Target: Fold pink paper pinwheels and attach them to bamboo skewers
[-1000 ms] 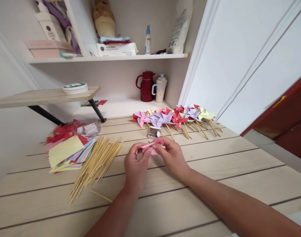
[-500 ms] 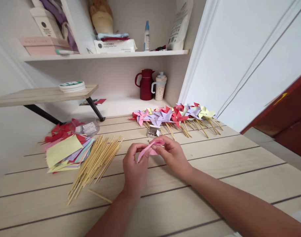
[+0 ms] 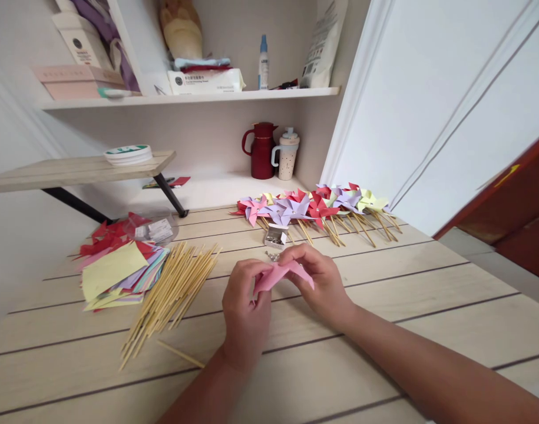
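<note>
Pink folded paper sheet now flatter, more opened than half second ago, when it was bunched into loop; folding looks mid-way. Left hand pinches its left end, right hand closed on right end, sheet held just above pale wooden counter. Small metal pins just beyond; bundle of bamboo sticks to left.

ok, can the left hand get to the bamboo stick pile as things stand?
Probably yes. The bamboo stick pile lies just left of the left hand on the table, with only bare wood between. But that hand and the right hand both pinch the pink paper, so it must let go first.
</note>
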`<state>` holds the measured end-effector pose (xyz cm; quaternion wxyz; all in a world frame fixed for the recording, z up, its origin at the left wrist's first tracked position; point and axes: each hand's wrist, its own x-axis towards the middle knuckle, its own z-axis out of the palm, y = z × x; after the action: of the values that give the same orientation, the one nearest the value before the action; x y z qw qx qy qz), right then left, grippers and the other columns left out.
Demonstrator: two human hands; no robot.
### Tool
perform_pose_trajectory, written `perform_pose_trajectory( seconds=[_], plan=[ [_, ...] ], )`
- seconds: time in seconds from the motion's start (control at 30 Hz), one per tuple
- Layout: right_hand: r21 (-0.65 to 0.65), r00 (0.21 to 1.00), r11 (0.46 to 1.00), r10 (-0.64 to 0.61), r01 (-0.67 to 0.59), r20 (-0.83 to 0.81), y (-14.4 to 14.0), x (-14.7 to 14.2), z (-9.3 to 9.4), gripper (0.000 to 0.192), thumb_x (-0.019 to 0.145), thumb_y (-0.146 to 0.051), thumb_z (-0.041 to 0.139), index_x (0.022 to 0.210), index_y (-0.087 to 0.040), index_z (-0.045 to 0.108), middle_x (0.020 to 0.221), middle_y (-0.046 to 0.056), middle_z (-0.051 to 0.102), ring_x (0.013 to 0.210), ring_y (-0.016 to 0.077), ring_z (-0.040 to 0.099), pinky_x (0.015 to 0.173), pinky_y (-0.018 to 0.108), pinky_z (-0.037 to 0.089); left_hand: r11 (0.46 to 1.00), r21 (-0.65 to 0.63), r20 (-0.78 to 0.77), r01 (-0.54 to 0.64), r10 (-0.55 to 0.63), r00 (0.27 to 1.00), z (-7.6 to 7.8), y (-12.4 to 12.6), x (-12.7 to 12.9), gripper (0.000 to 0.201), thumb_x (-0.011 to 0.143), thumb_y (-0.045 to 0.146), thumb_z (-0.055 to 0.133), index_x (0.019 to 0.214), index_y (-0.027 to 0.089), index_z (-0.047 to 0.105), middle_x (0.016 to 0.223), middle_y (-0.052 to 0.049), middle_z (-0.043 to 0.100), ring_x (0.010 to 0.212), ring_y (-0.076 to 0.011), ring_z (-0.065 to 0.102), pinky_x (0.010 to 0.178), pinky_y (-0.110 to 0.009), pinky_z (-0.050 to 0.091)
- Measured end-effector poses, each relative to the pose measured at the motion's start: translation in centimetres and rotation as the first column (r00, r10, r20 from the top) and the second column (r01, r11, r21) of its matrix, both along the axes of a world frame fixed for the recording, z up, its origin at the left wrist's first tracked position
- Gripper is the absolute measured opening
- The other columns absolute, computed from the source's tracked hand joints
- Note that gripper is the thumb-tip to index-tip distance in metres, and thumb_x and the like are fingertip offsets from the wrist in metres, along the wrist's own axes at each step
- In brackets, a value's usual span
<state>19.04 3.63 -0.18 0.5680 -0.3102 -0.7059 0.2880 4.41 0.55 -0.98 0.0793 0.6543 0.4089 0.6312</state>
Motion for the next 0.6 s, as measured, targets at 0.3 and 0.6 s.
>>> perform_pose_trajectory(
  seconds=[0.3,0.6],
  plan=[
    [0.039,0.999,0.999,-0.022,0.02,0.029,-0.19,0.1,0.09,0.005,0.089,-0.019,0.064,0.09,-0.023,0.062,0.083,0.003,0.069,0.077,0.0182,0.068,0.068,0.03,0.053,0.999,-0.01,0.038,-0.031,0.031,0.999,-0.41,-0.04,0.08,0.036,0.077,-0.005,0.053,0.098,0.023,0.06,0.089,0.0,0.064,0.081,-0.0136,0.062,0.075,-0.025,0.05],
    [0.034,1.0,0.999,-0.001,0.0,0.028,-0.3,0.1,0.1,0.002,0.09,-0.022,0.063,0.09,-0.023,0.061,0.083,0.004,0.07,0.078,0.0189,0.068,0.069,0.031,0.054,0.998,0.062,-0.011,0.019,-0.018,1.0,0.13,-0.1,-0.07,0.036,0.079,-0.007,0.05,0.095,0.023,0.061,0.089,-0.001,0.064,0.085,-0.0152,0.063,0.076,-0.028,0.051]
  ],
)
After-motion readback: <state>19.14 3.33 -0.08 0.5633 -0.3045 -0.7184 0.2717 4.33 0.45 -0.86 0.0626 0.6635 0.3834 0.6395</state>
